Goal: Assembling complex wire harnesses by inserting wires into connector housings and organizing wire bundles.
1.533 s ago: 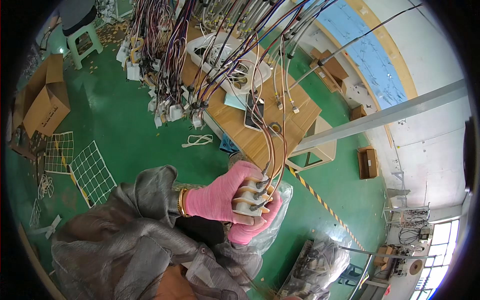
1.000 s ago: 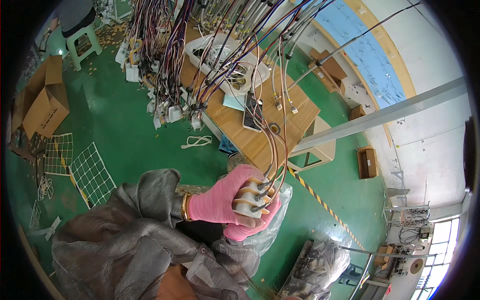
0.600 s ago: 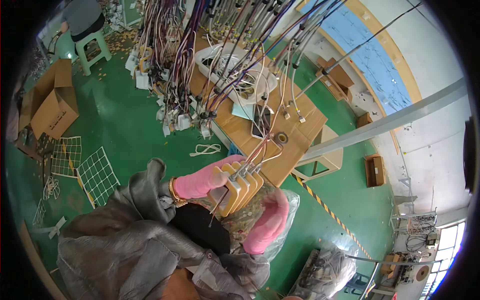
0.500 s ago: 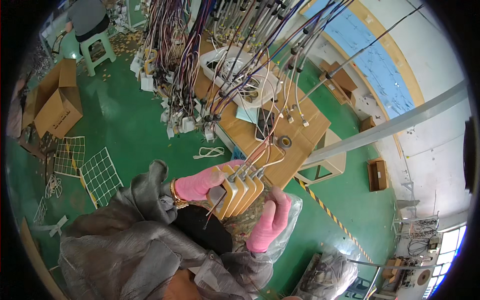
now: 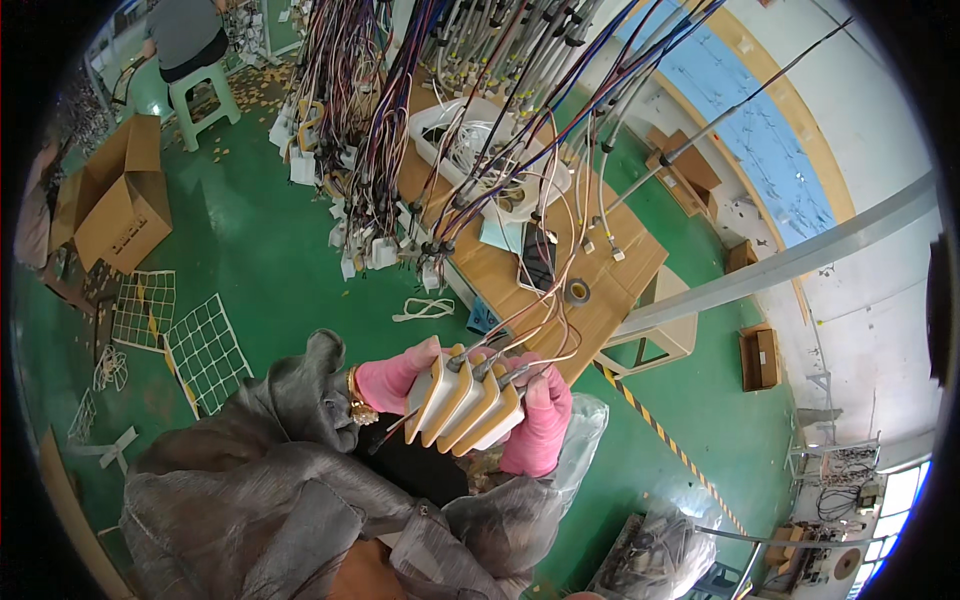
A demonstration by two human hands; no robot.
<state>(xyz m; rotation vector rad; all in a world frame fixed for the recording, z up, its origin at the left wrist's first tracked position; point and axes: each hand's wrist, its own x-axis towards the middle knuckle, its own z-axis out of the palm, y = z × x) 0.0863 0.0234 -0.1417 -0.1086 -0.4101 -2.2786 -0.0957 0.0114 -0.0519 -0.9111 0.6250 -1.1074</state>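
Between my two hands, above my lap, is a row of several flat white-and-tan plastic pieces with cables (image 5: 463, 405) coming out of their upper ends. My left hand (image 5: 400, 375), in a pink glove, closes on the left end of the row. My right hand (image 5: 540, 425), gloved in pink too, grips the right end; some of its fingers are hidden behind the pieces. Thin wires (image 5: 548, 325) run from the pieces up toward the wooden table (image 5: 610, 290). A short dark wire end sticks out at the lower left of the row.
On the table are a white bin (image 5: 425, 130) of white cables, a phone (image 5: 538, 262) and a roll of tape (image 5: 577, 291). Bundles of wires (image 5: 380, 150) hang at the table's left. A metal pole (image 5: 780, 260) crosses at right. Another person (image 5: 185, 35) sits far left, near a carton (image 5: 125, 220).
My right hand has moved in from beside the pieces and now grips their right end. The pieces have turned and fanned apart slightly.
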